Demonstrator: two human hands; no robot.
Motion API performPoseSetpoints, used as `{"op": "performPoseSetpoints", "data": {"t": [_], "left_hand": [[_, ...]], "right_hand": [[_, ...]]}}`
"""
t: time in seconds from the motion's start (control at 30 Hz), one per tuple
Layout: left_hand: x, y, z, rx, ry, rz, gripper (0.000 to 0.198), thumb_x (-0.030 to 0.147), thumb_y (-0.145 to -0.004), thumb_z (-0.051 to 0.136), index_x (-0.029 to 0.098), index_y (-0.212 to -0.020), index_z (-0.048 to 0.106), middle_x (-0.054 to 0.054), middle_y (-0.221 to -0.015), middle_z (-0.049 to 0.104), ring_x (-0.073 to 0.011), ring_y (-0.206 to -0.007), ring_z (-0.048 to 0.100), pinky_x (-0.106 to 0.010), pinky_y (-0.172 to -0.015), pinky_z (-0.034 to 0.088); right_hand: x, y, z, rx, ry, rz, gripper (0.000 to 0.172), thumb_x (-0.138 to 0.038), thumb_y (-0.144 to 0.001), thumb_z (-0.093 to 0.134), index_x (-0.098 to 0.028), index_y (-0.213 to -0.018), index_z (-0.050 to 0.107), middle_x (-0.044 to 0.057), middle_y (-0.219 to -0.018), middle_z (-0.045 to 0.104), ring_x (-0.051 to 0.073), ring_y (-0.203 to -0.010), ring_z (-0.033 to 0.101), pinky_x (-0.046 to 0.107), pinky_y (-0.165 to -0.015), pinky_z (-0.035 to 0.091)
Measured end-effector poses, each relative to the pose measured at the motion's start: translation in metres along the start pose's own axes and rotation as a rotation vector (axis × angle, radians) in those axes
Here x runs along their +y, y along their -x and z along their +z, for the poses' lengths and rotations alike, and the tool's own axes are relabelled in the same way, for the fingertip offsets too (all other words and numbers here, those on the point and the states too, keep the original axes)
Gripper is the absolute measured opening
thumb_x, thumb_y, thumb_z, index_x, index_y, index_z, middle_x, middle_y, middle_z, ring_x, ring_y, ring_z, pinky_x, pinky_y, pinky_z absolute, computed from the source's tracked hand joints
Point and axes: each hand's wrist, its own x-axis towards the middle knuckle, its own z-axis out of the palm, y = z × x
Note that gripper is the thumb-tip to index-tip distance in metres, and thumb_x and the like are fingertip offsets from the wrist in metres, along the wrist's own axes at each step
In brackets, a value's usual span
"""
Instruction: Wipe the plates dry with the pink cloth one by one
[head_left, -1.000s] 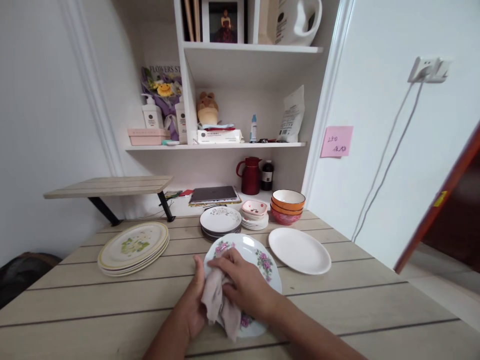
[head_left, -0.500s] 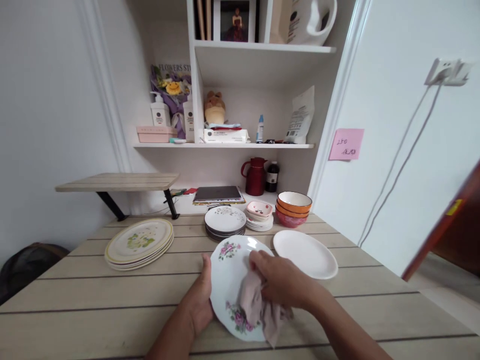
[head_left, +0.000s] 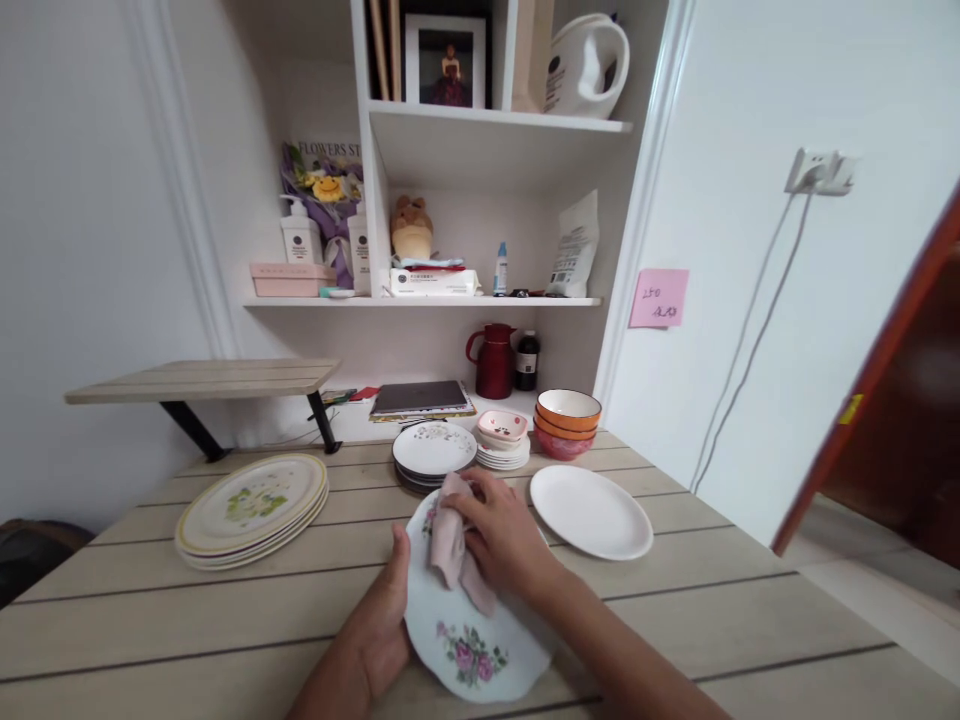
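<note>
Pinkish cloth (head_left: 448, 545) pinched by fingers of R hand (head_left: 504, 532) nr far edge of plate (head_left: 442, 625); L edge held by L hand (head_left: 384, 615), fingers hid. beneath; room left betw. L hand & yellow-rimmed stack (head_left: 253, 505).

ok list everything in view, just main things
table: 1, beige, foreground
flowered plate: 1, white, front
cloth: 1, pinkish, on flowered plate
oval plate: 1, white, table right
left plate stack: 1, cream, table
middle plate stack: 1, white, table
dish stack: 1, whitish, table back
bowl stack: 1, orange-red, table back
raised board: 1, beige, left
shelf goods: many, mixed, back
note: 1, pink, wall
left hand: 1, holding flowered plate
right hand: 1, on cloth
</note>
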Motion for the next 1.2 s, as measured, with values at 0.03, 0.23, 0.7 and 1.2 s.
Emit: {"op": "performPoseSetpoints", "data": {"t": [0.03, 0.23, 0.7, 1.2], "left_hand": [[0.0, 0.0, 0.001, 0.015, -0.015, 0.003, 0.068, 0.056, -0.087, 0.043, 0.015, -0.141, 0.039, -0.017, -0.119, 0.066, -0.0311, -0.116, 0.058, -0.047, -0.104, 0.035], [-0.002, 0.003, 0.007, 0.16, -0.132, 0.082, 0.071, 0.057, -0.083, 0.05, 0.011, -0.138, 0.044, -0.018, -0.121, 0.064, -0.0324, -0.12, 0.054, -0.048, -0.107, 0.032], [0.003, 0.007, 0.009, 0.216, -0.077, 0.049, 0.065, 0.041, -0.077, 0.069, 0.014, -0.133, 0.048, -0.014, -0.109, 0.07, -0.029, -0.092, 0.069, -0.038, -0.086, 0.05], [0.002, 0.01, 0.011, 0.368, -0.239, 0.119, 0.062, 0.015, -0.066, 0.075, 0.011, -0.123, 0.052, -0.015, -0.093, 0.074, -0.0308, -0.083, 0.071, -0.042, -0.078, 0.054]], "right_hand": [[0.007, 0.001, -0.006, -0.016, 0.033, 0.029, 0.044, -0.012, -0.08, 0.053, -0.034, -0.117, 0.057, 0.006, -0.132, 0.044, 0.025, -0.115, 0.045, 0.04, -0.094, 0.034], [0.028, 0.016, -0.031, -0.234, 0.158, 0.102, 0.036, -0.008, -0.074, 0.048, -0.023, -0.104, 0.06, 0.008, -0.104, 0.057, 0.021, -0.081, 0.058, 0.029, -0.064, 0.038], [-0.012, 0.015, -0.004, -0.255, -0.279, -0.076, 0.066, -0.018, -0.069, 0.061, -0.034, -0.131, 0.046, 0.005, -0.13, 0.046, 0.025, -0.118, 0.046, 0.038, -0.099, 0.035], [0.032, 0.013, -0.033, -0.146, -0.498, 0.104, 0.044, -0.019, -0.073, 0.062, -0.029, -0.115, 0.062, 0.004, -0.114, 0.059, 0.015, -0.08, 0.061, 0.029, -0.076, 0.048]]}}
